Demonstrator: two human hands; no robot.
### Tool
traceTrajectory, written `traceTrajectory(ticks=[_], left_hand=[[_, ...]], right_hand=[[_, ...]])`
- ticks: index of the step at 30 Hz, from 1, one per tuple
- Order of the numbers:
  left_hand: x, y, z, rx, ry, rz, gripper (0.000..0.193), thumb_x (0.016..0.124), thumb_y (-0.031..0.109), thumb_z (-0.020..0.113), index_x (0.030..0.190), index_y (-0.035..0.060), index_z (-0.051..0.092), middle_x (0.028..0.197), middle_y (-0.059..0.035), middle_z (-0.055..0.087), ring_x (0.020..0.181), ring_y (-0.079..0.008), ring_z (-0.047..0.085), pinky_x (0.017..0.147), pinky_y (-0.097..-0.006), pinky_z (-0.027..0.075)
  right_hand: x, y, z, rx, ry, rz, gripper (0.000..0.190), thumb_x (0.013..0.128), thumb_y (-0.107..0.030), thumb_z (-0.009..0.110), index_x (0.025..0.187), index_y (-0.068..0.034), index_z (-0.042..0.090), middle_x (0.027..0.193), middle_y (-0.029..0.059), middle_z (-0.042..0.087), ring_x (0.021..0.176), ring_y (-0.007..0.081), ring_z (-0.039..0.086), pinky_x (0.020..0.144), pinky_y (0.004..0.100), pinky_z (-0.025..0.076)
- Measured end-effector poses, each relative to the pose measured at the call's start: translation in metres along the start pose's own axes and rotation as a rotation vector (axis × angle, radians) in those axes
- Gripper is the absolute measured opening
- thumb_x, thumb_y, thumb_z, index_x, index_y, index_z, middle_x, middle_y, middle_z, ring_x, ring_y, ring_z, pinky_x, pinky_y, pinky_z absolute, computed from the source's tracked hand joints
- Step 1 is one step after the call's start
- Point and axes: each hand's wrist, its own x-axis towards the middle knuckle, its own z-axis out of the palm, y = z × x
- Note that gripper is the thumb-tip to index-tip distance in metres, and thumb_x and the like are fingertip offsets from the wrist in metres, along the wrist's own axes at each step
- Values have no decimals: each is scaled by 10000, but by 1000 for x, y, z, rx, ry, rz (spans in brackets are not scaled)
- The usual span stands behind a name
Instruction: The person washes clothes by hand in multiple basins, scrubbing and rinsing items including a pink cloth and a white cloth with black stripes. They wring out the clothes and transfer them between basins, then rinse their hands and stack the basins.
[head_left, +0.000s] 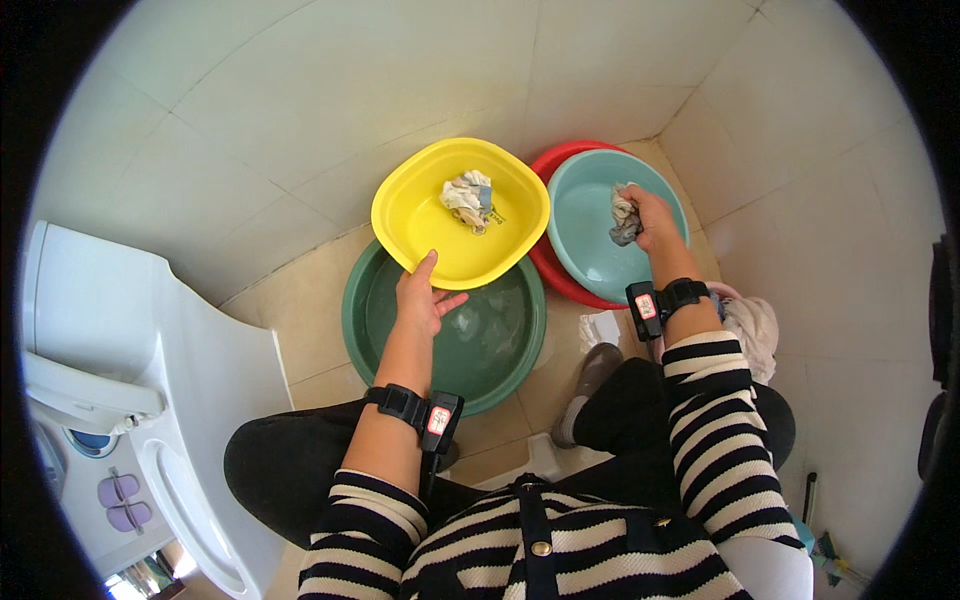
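Note:
My left hand grips the near rim of a yellow plastic basin, thumb over the edge and fingers below it. Inside that basin lies a crumpled white and grey-blue cloth. The yellow basin overlaps the far part of a larger dark green basin, whose bottom looks wet. Bunched in my right hand is a grey and whitish cloth, over a light blue basin. A red basin sits beneath the light blue one.
Tiled walls enclose the far and right sides. A white washbasin or cabinet unit stands at left. A white paper or packet lies by my right shoe. Pale laundry is heaped beside my right forearm.

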Motion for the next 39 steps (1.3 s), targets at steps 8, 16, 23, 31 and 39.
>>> traceTrajectory(ticks=[8,16,23,31,39], left_hand=[[-14,6,7,-114,171,-106,785,924,627,383,1449,64,229,1424,-236,305,1099,-436,524,753,-540,559],[-15,-42,11,1,101,-399,733,932,448,497,1426,-10,206,1361,-289,363,1094,-470,534,813,-590,527],[-48,-44,53,-475,-582,-621,846,889,734,259,1409,69,320,1423,-235,361,1277,-457,390,1029,-699,252],[-7,-89,39,-537,-398,-408,651,927,625,392,1234,61,497,1234,-138,553,1112,-317,555,937,-517,449],[-9,-81,30,-369,-64,-233,492,921,518,527,1106,63,564,1068,-103,616,957,-241,598,817,-395,501]], right_hand=[[-36,-16,36,197,-240,115,367,757,-165,619,1118,-109,591,943,56,635,783,223,609,634,393,516],[-84,4,57,356,-347,120,407,729,-155,589,1125,-65,577,1028,114,621,860,288,610,716,412,535],[-149,73,91,-92,-569,39,328,675,-90,696,992,-52,617,1012,83,604,964,248,579,897,374,467],[-184,108,127,-766,-302,-688,532,759,-439,723,1080,-32,608,1107,142,534,1078,352,488,960,409,388],[-197,106,149,-765,-184,-290,462,837,-441,663,964,-2,593,923,193,610,901,327,593,822,390,458]])
